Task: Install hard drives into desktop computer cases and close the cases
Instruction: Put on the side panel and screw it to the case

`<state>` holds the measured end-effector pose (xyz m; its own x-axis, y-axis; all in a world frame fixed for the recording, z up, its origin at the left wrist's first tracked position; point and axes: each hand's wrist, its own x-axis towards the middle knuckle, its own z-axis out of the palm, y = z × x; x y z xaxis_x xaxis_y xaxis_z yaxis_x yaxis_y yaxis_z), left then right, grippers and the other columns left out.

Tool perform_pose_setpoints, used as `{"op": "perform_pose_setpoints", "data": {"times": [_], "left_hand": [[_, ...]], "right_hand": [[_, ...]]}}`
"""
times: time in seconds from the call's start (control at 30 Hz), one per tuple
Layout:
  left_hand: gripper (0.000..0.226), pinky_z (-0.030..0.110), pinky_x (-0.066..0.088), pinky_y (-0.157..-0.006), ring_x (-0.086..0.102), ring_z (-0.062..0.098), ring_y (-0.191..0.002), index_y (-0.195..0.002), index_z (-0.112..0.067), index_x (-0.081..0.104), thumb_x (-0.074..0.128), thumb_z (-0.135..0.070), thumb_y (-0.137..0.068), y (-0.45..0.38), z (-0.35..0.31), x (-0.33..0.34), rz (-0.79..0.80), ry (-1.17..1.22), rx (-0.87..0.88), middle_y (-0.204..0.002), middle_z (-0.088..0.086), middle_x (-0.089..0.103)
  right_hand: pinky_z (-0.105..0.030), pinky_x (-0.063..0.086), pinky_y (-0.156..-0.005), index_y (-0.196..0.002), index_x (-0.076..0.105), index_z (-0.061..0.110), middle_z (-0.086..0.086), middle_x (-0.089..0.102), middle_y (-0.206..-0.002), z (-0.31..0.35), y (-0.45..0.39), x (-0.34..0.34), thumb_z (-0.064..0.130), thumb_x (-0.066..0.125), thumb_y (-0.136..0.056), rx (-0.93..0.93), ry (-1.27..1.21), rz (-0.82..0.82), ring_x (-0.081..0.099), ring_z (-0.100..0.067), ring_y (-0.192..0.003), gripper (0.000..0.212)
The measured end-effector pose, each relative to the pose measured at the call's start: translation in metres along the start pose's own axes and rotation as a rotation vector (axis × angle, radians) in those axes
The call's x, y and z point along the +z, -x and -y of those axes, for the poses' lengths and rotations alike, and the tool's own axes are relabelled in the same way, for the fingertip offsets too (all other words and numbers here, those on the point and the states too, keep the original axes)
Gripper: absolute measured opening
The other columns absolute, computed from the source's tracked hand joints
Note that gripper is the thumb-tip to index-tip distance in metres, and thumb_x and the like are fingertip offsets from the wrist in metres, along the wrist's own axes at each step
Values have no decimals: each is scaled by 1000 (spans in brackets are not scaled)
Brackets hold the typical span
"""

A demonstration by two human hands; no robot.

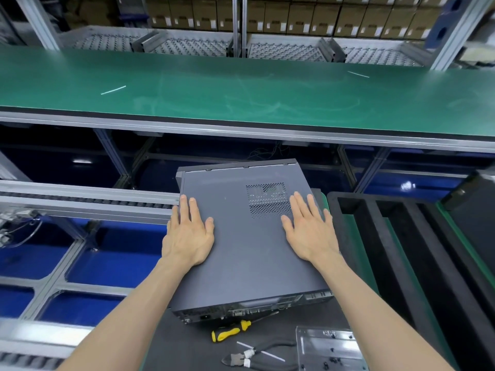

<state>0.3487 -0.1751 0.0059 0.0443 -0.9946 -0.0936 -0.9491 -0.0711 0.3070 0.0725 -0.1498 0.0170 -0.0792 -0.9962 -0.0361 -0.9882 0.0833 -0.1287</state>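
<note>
While the case lies flat on its side on the dark mat, you've got both palms down on its grey side panel. Your left hand sits at the case's left edge, fingers straight and close together, thumb angled out toward the middle of the panel, fingertips near the far-left corner. Your right hand is flat on the right side of the case, fingers lightly spread, the tips just beside the perforated vent, thumb pointing inward. Neither hand curls around anything; they rest flat on the panel. Both forearms reach in from the near corners, bare, running straight to the wrists.

The case's port-lined rear faces you, and its far end points toward the green belt, which runs across well beyond the case. Just in front of the case's near edge lies a yellow-handled screwdriver, and nearer still a pair of pliers with a white cable tie lying across them. To the near right of the case sits a clear tray holding small dark screws. Right of the case stands black foam with long slots. Left of the case runs a roller rail.
</note>
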Motion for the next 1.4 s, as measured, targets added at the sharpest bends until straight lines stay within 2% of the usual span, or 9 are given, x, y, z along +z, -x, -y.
{"op": "perform_pose_setpoints", "data": {"times": [0.1,0.17,0.27,0.37,0.53,0.67,0.8,1.3,1.4], "left_hand": [[61,50,3,-125,-12,30,-154,-161,-34,-3,10,-49,-103,0,0,0,-15,-93,58,-169,4,-13],[58,51,3,-125,-16,27,-154,-160,-41,-4,9,-49,-103,1,0,0,-18,-101,91,-169,2,-13],[57,53,24,-119,-17,24,-154,-157,-47,-4,10,-51,-103,-1,1,0,-2,-43,64,-168,-5,-13],[55,54,46,-98,-11,28,-154,-155,-51,-4,11,-53,-102,-1,0,-2,30,-25,35,-167,-12,-15],[54,45,39,-78,21,34,-141,-154,-54,1,14,-55,-101,0,-2,-4,22,3,26,-167,-8,-14],[57,46,38,-83,34,39,-132,-154,-54,1,17,-62,-100,3,2,-4,30,14,22,-167,0,-15],[59,52,42,-96,35,41,-132,-155,-52,2,19,-64,-100,9,3,-7,57,5,30,-167,2,-15],[61,53,41,-99,35,42,-133,-154,-54,3,20,-68,-97,9,6,-4,58,-13,41,-167,1,-15],[63,53,41,-99,36,42,-132,-154,-52,4,21,-70,-96,8,8,-1,48,2,45,-167,0,-15]], "right_hand": [[-60,-3,-121,-161,-3,23,11,-10,-167,8,3,3,54,9,-103,-47,37,36,-17,-19,-153,67],[-63,-7,-119,-160,-7,24,12,-13,-166,13,8,2,55,6,-101,-90,57,53,-19,-22,-153,68],[-60,-8,-120,-160,-10,26,12,-15,-166,26,26,3,58,2,-99,-226,56,60,-20,-19,-152,70],[-57,-9,-121,-160,-8,24,12,-16,-166,38,53,7,60,1,-97,-330,28,53,-22,-16,-152,73],[-54,-5,-123,-161,1,18,5,-9,-168,50,84,14,62,8,-99,-377,27,16,-16,-16,-153,77],[-54,3,-123,-161,14,16,2,9,-168,58,81,13,56,11,-100,-335,36,-22,-1,-20,-155,73],[-57,5,-122,-160,16,13,-2,14,-167,64,79,10,55,10,-101,-322,27,-10,4,-24,-155,72],[-56,9,-123,-157,24,6,-12,22,-165,88,104,25,47,16,-100,-247,-1,-74,11,-31,-154,71],[-57,18,-121,-152,38,4,-14,35,-159,97,106,26,45,20,-100,-197,-32,-93,24,-33,-151,68]]}}
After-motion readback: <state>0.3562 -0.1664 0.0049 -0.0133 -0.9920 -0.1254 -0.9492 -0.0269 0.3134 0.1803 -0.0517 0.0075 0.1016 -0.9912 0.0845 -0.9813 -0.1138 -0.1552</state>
